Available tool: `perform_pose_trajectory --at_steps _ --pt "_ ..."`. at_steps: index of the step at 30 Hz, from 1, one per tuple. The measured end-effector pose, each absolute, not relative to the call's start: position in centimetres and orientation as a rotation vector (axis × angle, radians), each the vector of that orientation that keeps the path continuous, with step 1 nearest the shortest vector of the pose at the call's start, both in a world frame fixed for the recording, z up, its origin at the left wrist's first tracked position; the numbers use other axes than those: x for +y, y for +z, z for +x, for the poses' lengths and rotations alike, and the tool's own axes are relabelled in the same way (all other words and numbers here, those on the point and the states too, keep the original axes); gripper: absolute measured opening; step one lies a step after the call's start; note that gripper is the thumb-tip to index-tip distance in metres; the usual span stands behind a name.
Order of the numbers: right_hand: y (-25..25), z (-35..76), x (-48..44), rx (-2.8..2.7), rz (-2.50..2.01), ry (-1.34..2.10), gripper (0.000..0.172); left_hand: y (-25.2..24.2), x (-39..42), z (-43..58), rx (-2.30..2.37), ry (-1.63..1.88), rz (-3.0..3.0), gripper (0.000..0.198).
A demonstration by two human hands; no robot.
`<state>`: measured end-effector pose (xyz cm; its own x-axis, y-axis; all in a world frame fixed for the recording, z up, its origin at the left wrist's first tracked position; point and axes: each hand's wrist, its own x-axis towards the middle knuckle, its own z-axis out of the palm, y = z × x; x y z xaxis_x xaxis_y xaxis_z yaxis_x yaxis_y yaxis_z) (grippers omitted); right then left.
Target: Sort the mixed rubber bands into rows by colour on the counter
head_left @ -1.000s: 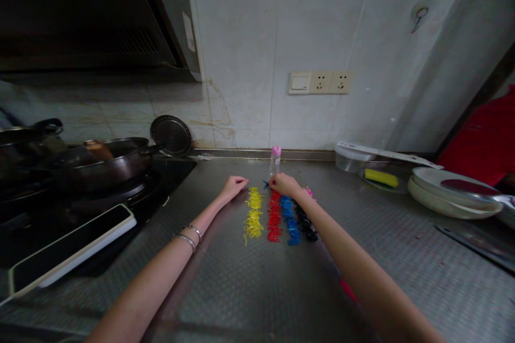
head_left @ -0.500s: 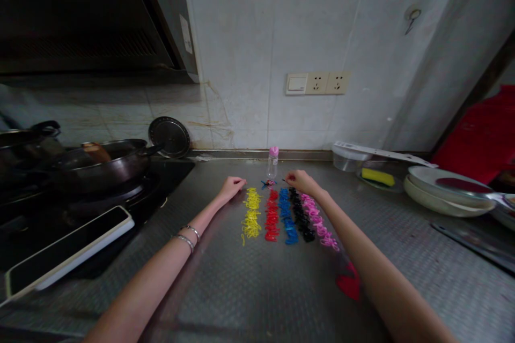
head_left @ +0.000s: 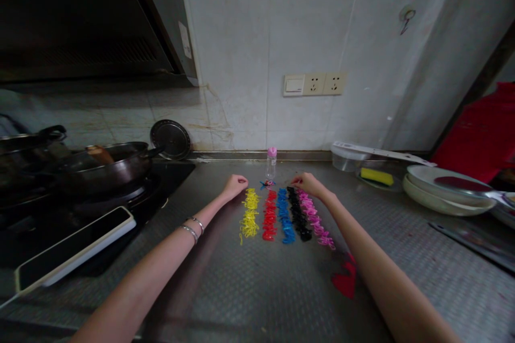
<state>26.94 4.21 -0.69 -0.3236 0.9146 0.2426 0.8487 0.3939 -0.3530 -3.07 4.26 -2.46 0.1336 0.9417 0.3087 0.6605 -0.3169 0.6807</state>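
Observation:
Small rubber bands lie on the metal counter in separate coloured rows: yellow [head_left: 250, 214], red [head_left: 269, 215], blue [head_left: 286, 217], black [head_left: 299, 214] and pink [head_left: 316, 217]. Beyond the red row sits a little pile of mixed-colour bands [head_left: 267, 185], with a clear bottle with a pink cap [head_left: 271, 163] upright behind it. My left hand [head_left: 236, 185] rests by the far end of the yellow row, fingers curled together; what they hold, if anything, is hidden. At the far end of the black row, my right hand [head_left: 309, 184] has its fingertips pinched, their contents too small to make out.
A red flat piece [head_left: 345, 280] lies near my right forearm. To the left are a phone [head_left: 76, 246], a pan [head_left: 108, 169] on the stove and a round dark lid [head_left: 170, 139]. Rightward stand a yellow sponge [head_left: 377, 177], stacked bowls [head_left: 446, 198] and a knife [head_left: 475, 244].
My right hand has shifted slightly right, to the black row's far end; the dark bit sticking out from its fingertips no longer shows. My left hand stays nearly in place. The view has moved slightly.

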Motion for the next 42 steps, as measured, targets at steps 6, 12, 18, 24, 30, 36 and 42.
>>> perform_pose_trajectory --at_steps 6,12,18,24,30,36,42 --pt "-0.1 27.0 4.3 -2.234 -1.478 0.2 0.025 -0.6 4.0 0.4 1.419 0.713 2.569 0.024" --pt "0.0 26.9 4.5 -2.23 -1.486 0.193 0.024 0.3 3.2 3.2 1.399 0.323 2.883 0.024" --pt "0.4 26.9 4.2 -2.231 -1.463 0.176 0.025 0.2 3.1 3.9 1.476 0.209 2.927 0.024" --pt "1.6 27.9 4.0 -2.152 -1.448 0.205 0.023 0.3 3.0 4.7 1.457 0.371 2.857 0.022" --pt "2.7 29.8 3.8 -2.052 -1.433 0.19 0.022 1.1 2.9 9.1 1.335 0.521 2.744 0.017" --pt "2.8 31.9 4.2 -1.977 -1.424 0.205 0.02 0.9 3.5 14.0 1.334 0.486 2.707 0.014" --pt "2.7 32.4 4.4 -1.954 -1.431 0.222 0.02 0.0 4.0 15.6 1.365 0.473 2.72 0.018"
